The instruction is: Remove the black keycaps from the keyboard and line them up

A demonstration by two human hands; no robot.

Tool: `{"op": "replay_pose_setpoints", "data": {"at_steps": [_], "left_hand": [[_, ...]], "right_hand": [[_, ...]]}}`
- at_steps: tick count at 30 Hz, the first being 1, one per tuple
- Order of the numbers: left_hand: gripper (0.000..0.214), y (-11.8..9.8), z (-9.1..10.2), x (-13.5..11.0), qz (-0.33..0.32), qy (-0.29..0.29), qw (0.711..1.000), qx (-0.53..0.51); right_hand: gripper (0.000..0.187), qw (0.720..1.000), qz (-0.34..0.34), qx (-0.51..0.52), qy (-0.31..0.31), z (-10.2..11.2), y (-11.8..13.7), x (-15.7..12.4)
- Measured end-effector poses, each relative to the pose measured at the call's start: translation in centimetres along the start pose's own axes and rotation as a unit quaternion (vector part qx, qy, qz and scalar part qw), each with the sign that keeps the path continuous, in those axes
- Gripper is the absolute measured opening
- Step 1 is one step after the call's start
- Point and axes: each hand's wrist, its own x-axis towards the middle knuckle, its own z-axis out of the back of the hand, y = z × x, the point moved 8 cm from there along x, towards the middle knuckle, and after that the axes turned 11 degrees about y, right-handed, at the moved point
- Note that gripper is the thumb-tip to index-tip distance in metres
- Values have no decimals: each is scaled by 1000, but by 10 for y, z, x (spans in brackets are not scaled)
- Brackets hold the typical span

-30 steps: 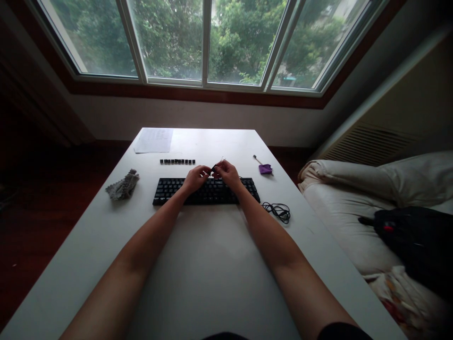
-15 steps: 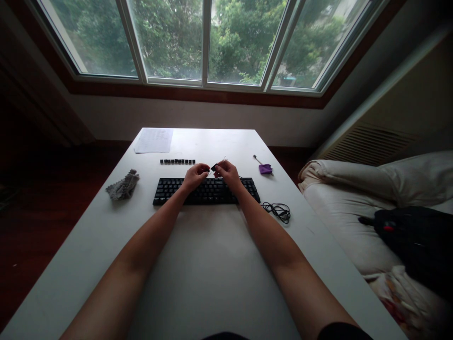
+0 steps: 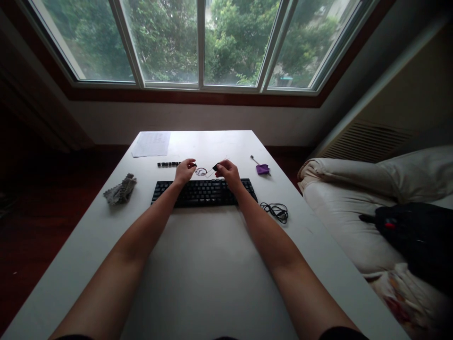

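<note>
My left hand (image 3: pixel 185 171) is at the right end of a row of black keycaps (image 3: pixel 168 164), above the back edge of a black keyboard (image 3: pixel 201 193). Its fingertips pinch a small black keycap (image 3: pixel 195 164). My right hand (image 3: pixel 228 172) is closed on a keycap puller (image 3: pixel 215 167), which has a black grip and thin wires sticking out on both sides. It hovers over the keyboard's rear edge. Between the hands, a small round thing with a dark rim (image 3: pixel 201 172) lies on the table; its kind is unclear.
On the white table (image 3: pixel 208 264) are a crumpled grey cloth (image 3: pixel 120 190) at left, a printed paper (image 3: pixel 151 144) at the back, a small brush (image 3: pixel 254 159) by a purple item (image 3: pixel 263 169), and a coiled black cable (image 3: pixel 278 212). A sofa (image 3: pixel 339 208) stands to the right.
My left hand has moved left, away from the right hand, to the end of the keycap row, uncovering the round thing. My right hand still holds the puller. The view has shifted slightly.
</note>
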Motion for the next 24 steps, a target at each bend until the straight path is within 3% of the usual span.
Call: {"op": "replay_pose_setpoints", "data": {"at_steps": [8,12,24], "left_hand": [[24,-6,-4,41,-46,67,958,275],[23,-2,-14,56,-68,78,943,317],[25,23,-25,75,-19,85,930,356]], "right_hand": [[33,1000,-5,15,-11,9,2,1],[33,1000,-5,25,-15,12,-2,3],[34,999,-18,33,-8,8,-8,3]]}}
